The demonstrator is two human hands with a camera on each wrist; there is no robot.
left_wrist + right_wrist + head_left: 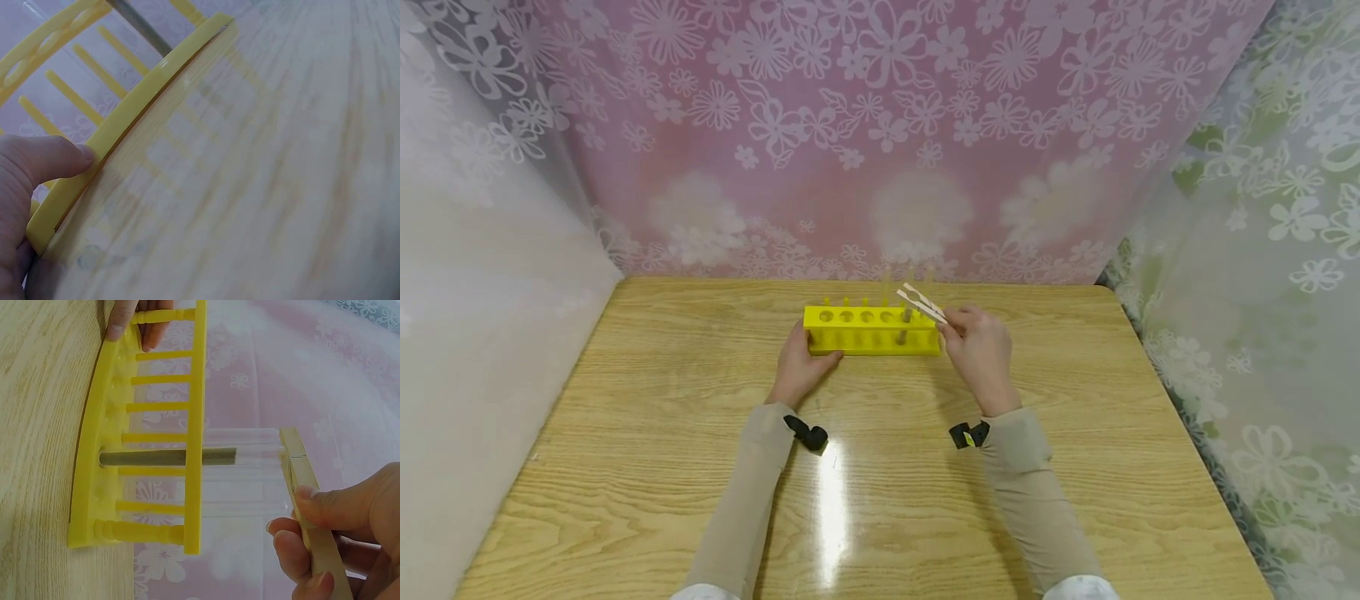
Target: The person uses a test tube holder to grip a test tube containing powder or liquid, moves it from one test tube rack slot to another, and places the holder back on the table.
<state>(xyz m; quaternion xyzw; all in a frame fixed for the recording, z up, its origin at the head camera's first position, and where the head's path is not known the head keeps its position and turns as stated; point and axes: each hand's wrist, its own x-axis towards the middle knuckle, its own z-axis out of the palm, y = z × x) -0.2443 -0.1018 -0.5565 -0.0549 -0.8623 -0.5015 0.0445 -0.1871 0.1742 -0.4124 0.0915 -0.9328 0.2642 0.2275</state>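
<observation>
A yellow test tube rack [850, 310] stands on the table. My left hand [799, 367] grips its left end, the thumb [56, 159] lying on the base rail and the other fingers behind. In my right hand [983, 354] a wooden test tube clamp [922, 305] is held between thumb and fingers, above the rack's right end. Several clear test tubes [244, 508] stand in that end. One tube has a grey-brown filling [144, 457]. In the right wrist view the clamp's head is beside the tube tops; whether it encloses one I cannot tell.
The wood-grain table [662, 467] reaches a pink flowered curtain [850, 167] close behind the rack. Pale curtains hang at both sides, the right one [1247, 333] with green leaves. A black wrist camera [808, 435] sits on each sleeve.
</observation>
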